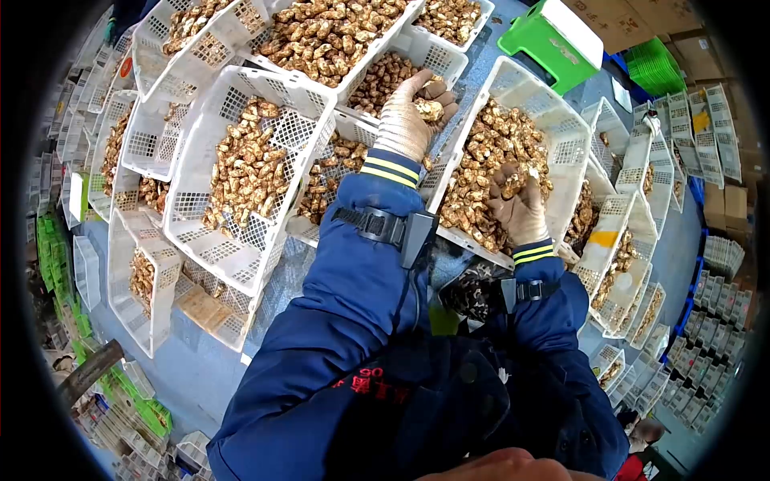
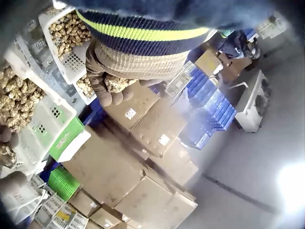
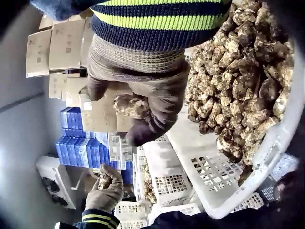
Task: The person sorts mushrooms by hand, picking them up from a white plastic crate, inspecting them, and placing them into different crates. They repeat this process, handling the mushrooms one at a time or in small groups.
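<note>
My gloved left hand (image 1: pixel 411 120) is raised over the middle crates, its fingers curled around knobbly brown-and-cream lumps (image 1: pixel 429 108) that look like mushrooms or tubers. The left wrist view shows a lump (image 2: pixel 117 84) between this hand's palm and fingertips. Low over the right-hand white crate (image 1: pixel 571 120), my gloved right hand (image 1: pixel 525 212) holds another lump (image 3: pixel 131 106), fingers bent around it and thumb apart. Heaped lumps (image 1: pixel 497 152) fill much of that crate. My left hand (image 3: pixel 106 194) also appears in the right wrist view, its lump (image 3: pixel 104 180) at the fingers.
A large white crate (image 1: pixel 192 192) with more lumps stands left of my arms, and several others surround it. A green stool (image 1: pixel 549 48) with a white top sits beyond the right crate. Cardboard boxes (image 2: pixel 114 167) and blue crates (image 2: pixel 209 102) are stacked farther off.
</note>
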### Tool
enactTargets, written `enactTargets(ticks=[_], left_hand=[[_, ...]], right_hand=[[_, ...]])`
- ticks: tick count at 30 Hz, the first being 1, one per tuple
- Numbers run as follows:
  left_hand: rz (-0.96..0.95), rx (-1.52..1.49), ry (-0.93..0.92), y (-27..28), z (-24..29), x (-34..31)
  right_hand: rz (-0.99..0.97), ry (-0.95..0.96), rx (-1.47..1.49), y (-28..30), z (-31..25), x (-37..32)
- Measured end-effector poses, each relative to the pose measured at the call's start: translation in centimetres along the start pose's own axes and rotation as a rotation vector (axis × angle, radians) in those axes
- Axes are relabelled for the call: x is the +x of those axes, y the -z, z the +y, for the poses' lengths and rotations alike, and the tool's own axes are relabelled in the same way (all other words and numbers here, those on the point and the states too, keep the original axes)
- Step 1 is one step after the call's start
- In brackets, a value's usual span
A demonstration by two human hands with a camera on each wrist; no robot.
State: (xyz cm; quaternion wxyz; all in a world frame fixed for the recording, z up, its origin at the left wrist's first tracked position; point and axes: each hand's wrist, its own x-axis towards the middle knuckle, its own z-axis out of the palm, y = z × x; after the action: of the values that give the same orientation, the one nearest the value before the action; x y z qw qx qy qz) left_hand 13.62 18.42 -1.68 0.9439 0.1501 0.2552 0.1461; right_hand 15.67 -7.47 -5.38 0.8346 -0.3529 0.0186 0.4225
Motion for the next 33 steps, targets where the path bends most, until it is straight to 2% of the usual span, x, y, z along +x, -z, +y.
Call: enactTargets(ticks=[1,2,3,4,6,8,9,10,12,13,14,16,18,19,20,21,22,23,24,25,26,28,29,30,33], left_hand=[[-0.009,-0.006,0.006,0.1,0.0,0.1],[-0.018,-0.011,0.013,0.2,-0.1,0.1],[-0.013,-0.006,0.006,0.1,-0.1,0.2],[-0.006,0.0,-0.002,0.0,-0.2,0.1],[-0.006,0.005,-0.005,0.0,-0.3,0.1],[-0.019,0.004,0.002,0.1,-0.2,0.1],[0.009,0.002,0.015,0.1,-0.3,0.4],[0.024,0.008,0.01,0.0,-0.3,0.3],[0.056,0.018,0.002,-0.5,-0.2,-0.1],[0.055,0.018,0.006,-0.3,-0.3,0.0],[0.052,0.016,0.01,-0.1,-0.5,0.3],[0.028,0.006,0.016,-0.1,-0.3,0.6],[0.007,-0.007,0.03,0.1,0.1,0.2],[0.021,0.01,0.0,0.1,0.1,0.1],[0.026,0.007,-0.007,0.1,0.0,0.1],[0.027,0.004,-0.011,0.1,-0.1,0.2],[0.028,-0.001,-0.016,0.1,-0.1,0.3],[-0.028,-0.015,-0.01,0.3,-0.1,0.3],[-0.02,-0.014,-0.013,0.3,-0.2,0.2],[-0.012,-0.011,-0.017,0.1,-0.2,0.1],[-0.003,-0.007,-0.021,0.0,-0.2,0.1],[-0.012,-0.027,-0.013,0.2,-0.3,0.3],[-0.015,-0.025,-0.011,0.2,-0.3,0.2],[-0.019,-0.022,-0.009,0.1,-0.3,0.2],[0.01,-0.012,0.016,0.0,-0.4,0.2]], right_hand=[[0.015,-0.032,-0.07,3.0,0.5,1.0],[0.031,-0.063,-0.141,2.8,0.6,1.4],[0.257,-0.123,-0.362,2.6,1.0,1.5],[0.213,-0.21,-0.539,5.8,2.1,2.7],[0.094,-0.122,-1.388,6.4,3.9,4.6],[0.165,-0.368,-1.631,4.5,5.4,5.9],[0.225,-0.41,-1.785,3.9,6.2,6.9],[0.215,-0.218,-1.841,5.4,7.7,7.7],[0.395,-0.289,-1.929,5.2,9.6,9.0],[0.374,-0.331,-1.914,3.4,8.7,8.5],[0.41,-0.203,-1.912,2.9,8.5,7.7],[0.294,-0.305,-1.813,1.8,6.5,7.0],[0.241,-0.157,-1.585,6.3,5.6,6.6],[0.29,-0.058,-1.712,5.5,3.3,5.1],[0.304,-0.067,-1.379,5.3,1.3,4.0],[0.385,-0.073,-1.686,3.9,-2.1,1.7],[0.518,-0.079,-1.728,2.3,-4.7,-0.1],[0.449,0.254,-1.747,8.9,-6.4,-1.5],[0.638,0.143,-1.931,8.3,-9.1,-3.7],[0.698,0.132,-1.772,10.8,-11.1,-5.6],[0.74,0.185,-1.808,13.6,-12.7,-8.1],[0.845,-0.119,-2.289,17.7,-15.8,-12.5],[0.944,-0.235,-2.319,19.0,-16.0,-13.8],[0.787,-0.486,-2.189,19.1,-16.9,-15.4],[0.454,-0.835,-2.267,20.3,-17.1,-17.7]])
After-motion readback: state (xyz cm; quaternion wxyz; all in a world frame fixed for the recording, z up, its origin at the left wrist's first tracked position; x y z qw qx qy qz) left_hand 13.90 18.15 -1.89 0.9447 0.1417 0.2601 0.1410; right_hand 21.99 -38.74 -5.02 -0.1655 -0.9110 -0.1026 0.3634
